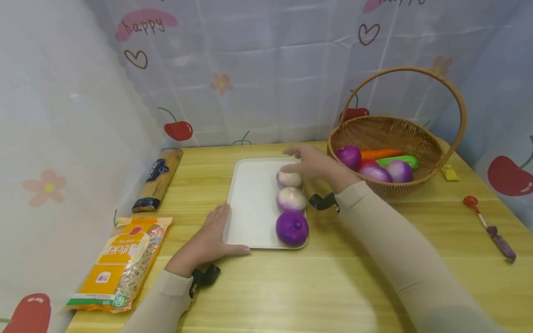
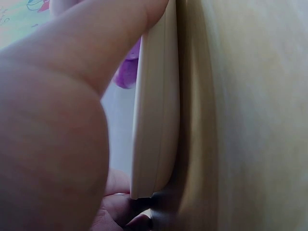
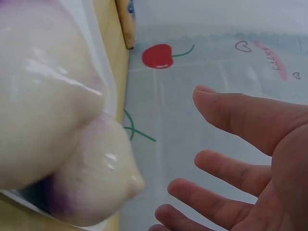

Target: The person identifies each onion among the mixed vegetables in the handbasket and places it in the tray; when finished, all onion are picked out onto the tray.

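On the white tray point(image 1: 251, 203), a purple onion point(image 1: 291, 230) and two white-and-purple turnip-like vegetables point(image 1: 290, 200) form a row along the right side. My left hand point(image 1: 208, 240) spans the tray's near-left corner, thumb along the near edge and fingers by the left edge. In the left wrist view the thumb crosses the tray's rim point(image 2: 154, 110). Over the far-right part of the tray, my right hand point(image 1: 312, 163) partly covers the farthest turnip-like vegetable point(image 1: 289, 179) from the head. Seen from the right wrist, its spread fingers point(image 3: 207, 195) hold nothing and stand apart from that vegetable.
Right of the tray, a wicker basket point(image 1: 387, 187) contains a carrot point(image 1: 381, 153), a green vegetable point(image 1: 399, 161) and several purple ones. A lollipop point(image 1: 470, 202) and yellow packet point(image 1: 449, 173) lie farther right. Spaghetti point(image 1: 160, 178) and a grain bag point(image 1: 120, 263) lie left.
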Tool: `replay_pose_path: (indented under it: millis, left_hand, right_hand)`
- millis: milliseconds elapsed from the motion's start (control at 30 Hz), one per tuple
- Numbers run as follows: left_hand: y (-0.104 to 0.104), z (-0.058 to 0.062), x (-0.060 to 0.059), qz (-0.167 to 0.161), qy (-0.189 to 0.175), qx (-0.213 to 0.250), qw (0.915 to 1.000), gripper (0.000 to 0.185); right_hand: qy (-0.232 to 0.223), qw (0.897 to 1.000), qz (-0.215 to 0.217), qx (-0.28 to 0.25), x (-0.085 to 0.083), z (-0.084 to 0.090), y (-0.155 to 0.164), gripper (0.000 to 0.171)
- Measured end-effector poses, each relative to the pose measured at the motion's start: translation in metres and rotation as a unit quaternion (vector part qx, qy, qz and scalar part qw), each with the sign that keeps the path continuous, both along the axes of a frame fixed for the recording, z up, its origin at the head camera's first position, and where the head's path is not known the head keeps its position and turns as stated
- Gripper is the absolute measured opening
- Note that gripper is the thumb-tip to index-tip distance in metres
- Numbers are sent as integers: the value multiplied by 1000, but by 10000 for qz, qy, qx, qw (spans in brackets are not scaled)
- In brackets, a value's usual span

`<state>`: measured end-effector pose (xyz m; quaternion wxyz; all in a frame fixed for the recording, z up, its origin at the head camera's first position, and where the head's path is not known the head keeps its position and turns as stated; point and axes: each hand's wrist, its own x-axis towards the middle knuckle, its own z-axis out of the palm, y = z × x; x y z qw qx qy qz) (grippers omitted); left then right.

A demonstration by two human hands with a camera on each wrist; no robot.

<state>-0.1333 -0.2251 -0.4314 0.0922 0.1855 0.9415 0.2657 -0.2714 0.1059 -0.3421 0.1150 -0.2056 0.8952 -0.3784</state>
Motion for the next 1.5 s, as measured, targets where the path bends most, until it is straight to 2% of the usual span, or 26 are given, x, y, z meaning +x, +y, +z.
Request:
replay_pose_path:
  millis: [133, 433, 667, 933, 1100, 1500]
  left_hand:
    - [0, -1, 0, -16, 12, 10, 10000, 141]
    - [-1, -1, 0, 3, 0, 11, 10000, 140]
    - [-1, -3, 0, 4, -6, -18, 10000, 141]
    - [-1, -3, -1, -13, 2, -25, 10000, 141]
    - [0, -3, -1, 10, -6, -25, 10000, 141]
    - [-1, -3, -1, 27, -9, -8, 10000, 141]
  right_hand:
    - [114, 9999, -17, -123, -1, 12, 7, 66]
    - [511, 9986, -163, -7, 0, 34, 25, 61]
    - [409, 9981, -453, 32, 0, 40, 47, 62]
    - [420, 9968, -679, 78, 3, 56, 68, 64]
    - [262, 9958, -872, 59, 2, 58, 80, 69]
    - [359, 9940, -1016, 187, 3, 56, 105, 73]
